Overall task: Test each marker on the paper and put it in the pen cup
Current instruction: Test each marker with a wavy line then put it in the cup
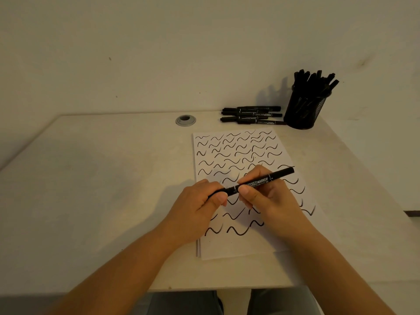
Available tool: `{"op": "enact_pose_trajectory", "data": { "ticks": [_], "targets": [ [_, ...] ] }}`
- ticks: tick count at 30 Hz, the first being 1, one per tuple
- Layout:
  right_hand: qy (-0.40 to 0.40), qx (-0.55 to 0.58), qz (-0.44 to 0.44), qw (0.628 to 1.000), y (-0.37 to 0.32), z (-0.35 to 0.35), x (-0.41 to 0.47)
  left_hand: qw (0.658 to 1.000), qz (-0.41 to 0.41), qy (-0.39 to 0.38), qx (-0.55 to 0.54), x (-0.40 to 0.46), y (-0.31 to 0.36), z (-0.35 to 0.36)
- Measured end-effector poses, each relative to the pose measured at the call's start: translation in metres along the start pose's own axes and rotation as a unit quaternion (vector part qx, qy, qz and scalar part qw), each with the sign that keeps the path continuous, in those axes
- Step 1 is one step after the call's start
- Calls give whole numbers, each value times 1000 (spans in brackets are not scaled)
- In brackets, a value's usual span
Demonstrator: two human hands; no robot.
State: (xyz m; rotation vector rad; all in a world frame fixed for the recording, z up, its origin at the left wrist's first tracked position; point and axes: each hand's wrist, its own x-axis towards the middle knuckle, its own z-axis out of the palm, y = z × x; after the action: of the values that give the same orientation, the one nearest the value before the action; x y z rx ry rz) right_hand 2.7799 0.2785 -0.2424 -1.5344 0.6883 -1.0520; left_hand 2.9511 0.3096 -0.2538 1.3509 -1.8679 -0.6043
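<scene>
Both my hands hold one black marker (pixel 254 183) level above the scribbled paper (pixel 229 246), my left hand (pixel 200 208) pinching what is probably its cap, my right hand (pixel 266 196) curled round the light, stiff, smooth barrel, best gripped mid-body.

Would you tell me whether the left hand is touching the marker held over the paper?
Touching: the head view shows the left hand gripping the marker at its left end.
</scene>
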Motion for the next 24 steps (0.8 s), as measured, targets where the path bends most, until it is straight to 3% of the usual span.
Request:
{"op": "enact_pose_trajectory", "data": {
  "ticks": [6, 16, 20, 24],
  "targets": [
    [38, -37, 15, 998, 4, 2, 3, 999, -8, 17, 25, 2, 0, 3],
    [191, -86, 43, 977, 0, 3, 7, 984, -70, 153, -55, 14, 18, -1],
    [239, -261, -66, 933, -14, -7, 9, 986, -53, 157, 28, 29, 25, -5],
    [161, -462, -170, 855, -30, -22, 25, 982, 23, 142, 121, 48, 39, -8]
  ]
}}
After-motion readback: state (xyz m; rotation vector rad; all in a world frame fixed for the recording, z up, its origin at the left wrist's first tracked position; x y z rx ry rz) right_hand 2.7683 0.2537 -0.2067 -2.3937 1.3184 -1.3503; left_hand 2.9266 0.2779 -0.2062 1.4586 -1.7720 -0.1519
